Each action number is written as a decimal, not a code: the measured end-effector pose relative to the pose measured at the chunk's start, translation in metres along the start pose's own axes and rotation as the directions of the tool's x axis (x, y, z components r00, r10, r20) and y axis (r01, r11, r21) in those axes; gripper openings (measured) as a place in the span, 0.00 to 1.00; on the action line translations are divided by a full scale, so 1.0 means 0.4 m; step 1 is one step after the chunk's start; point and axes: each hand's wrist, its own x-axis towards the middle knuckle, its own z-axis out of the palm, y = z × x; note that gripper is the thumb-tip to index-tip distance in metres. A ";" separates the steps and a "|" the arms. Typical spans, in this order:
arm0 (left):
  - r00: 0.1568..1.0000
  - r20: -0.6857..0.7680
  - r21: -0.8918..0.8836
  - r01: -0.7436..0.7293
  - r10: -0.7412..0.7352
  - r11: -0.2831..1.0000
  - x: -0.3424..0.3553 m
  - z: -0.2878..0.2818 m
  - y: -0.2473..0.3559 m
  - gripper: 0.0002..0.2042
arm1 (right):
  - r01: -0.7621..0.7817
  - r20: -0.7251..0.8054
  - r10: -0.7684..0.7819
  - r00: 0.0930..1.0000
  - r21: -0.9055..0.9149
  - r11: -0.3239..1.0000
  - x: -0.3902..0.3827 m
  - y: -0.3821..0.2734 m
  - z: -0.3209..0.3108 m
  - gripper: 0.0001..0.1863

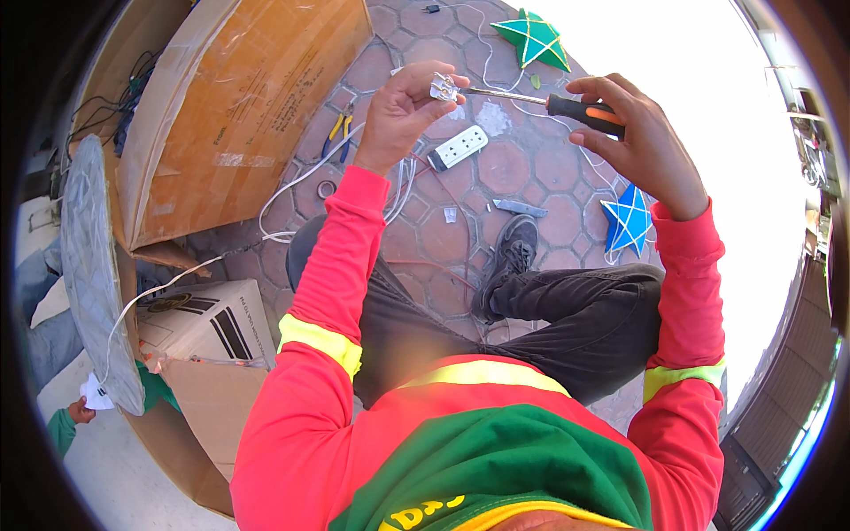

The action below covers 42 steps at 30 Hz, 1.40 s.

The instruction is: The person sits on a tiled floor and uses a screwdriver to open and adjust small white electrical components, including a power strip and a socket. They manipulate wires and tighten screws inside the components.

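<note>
My left hand [403, 115] is raised at upper centre, its fingers closed round a small pale fitting [443, 87], too small to identify. The shaft of a black-and-orange screwdriver [586, 115] reaches level to that fitting, its tip at it. My right hand [633, 142] grips the screwdriver's handle from the right. On the hexagonal paving [505, 159] below lie a white power strip [458, 148], yellow-and-blue-handled pliers [340, 135], white cables [398, 190], a roll of tape [327, 188] and a flat grey tool [519, 207].
A large cardboard box [230, 115] stands at upper left, smaller cartons [199, 320] below it and a grey round board [93, 265] beside them. Green [534, 40] and blue [626, 221] star decorations lie to the right. Another person's hand [80, 410] shows at far lower left.
</note>
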 end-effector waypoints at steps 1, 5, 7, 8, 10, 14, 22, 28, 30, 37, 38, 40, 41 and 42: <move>1.000 0.003 -0.002 -0.001 0.001 1.000 0.000 0.001 -0.001 0.20 | -0.067 0.098 0.066 0.993 0.006 0.998 -0.002 0.003 -0.009 0.14; 1.000 0.004 0.005 0.003 -0.003 1.000 -0.002 0.004 -0.005 0.20 | -0.109 0.238 0.107 0.965 -0.006 0.994 -0.004 0.007 -0.025 0.19; 1.000 0.003 0.007 0.004 -0.004 1.000 -0.002 0.005 -0.006 0.20 | -0.025 0.137 0.026 0.990 -0.011 1.000 -0.004 0.003 -0.018 0.17; 1.000 0.003 0.006 0.004 -0.004 1.000 -0.002 0.004 -0.006 0.20 | 0.012 0.076 -0.011 0.997 -0.014 1.000 -0.003 0.000 -0.011 0.15; 1.000 0.003 0.002 0.006 -0.006 1.000 -0.001 0.004 -0.006 0.20 | 0.023 0.025 -0.023 0.999 -0.006 1.000 -0.006 -0.004 -0.008 0.14; 1.000 0.005 -0.002 0.002 -0.002 1.000 -0.002 0.003 -0.005 0.20 | -0.156 0.183 0.147 0.972 0.037 0.987 -0.005 0.003 -0.019 0.19; 1.000 0.028 -0.002 -0.004 0.004 1.000 -0.002 -0.002 -0.007 0.20 | 0.018 0.051 -0.019 0.999 0.010 1.000 -0.007 0.015 -0.003 0.20; 1.000 0.024 -0.009 0.011 -0.010 1.000 -0.003 0.001 -0.007 0.20 | -0.016 0.088 0.015 0.996 0.013 1.000 -0.004 0.019 -0.008 0.22; 1.000 0.026 -0.005 0.013 -0.013 1.000 -0.003 0.000 -0.007 0.20 | 0.099 0.048 -0.096 0.994 -0.045 0.994 -0.001 0.018 -0.006 0.19; 0.999 0.043 0.010 0.003 -0.003 1.000 -0.002 -0.003 -0.010 0.21 | -0.160 0.200 0.156 0.967 0.006 0.987 -0.004 0.007 -0.013 0.23; 0.999 0.042 0.014 0.004 -0.004 1.000 -0.002 -0.004 -0.010 0.21 | -0.118 0.198 0.118 0.973 -0.011 0.993 -0.003 0.007 -0.014 0.23; 0.999 0.042 0.015 0.002 -0.003 1.000 -0.002 -0.003 -0.012 0.21 | -0.030 0.144 0.036 0.989 -0.048 0.998 -0.003 0.005 -0.011 0.21; 0.999 0.043 0.012 -0.001 0.000 1.000 -0.002 -0.003 -0.012 0.21 | 0.015 0.093 -0.009 0.996 -0.070 0.997 -0.002 0.005 -0.007 0.20; 0.999 0.044 0.010 -0.004 0.003 1.000 -0.002 -0.002 -0.012 0.21 | 0.046 0.060 -0.041 0.997 -0.095 0.994 -0.002 0.005 -0.005 0.20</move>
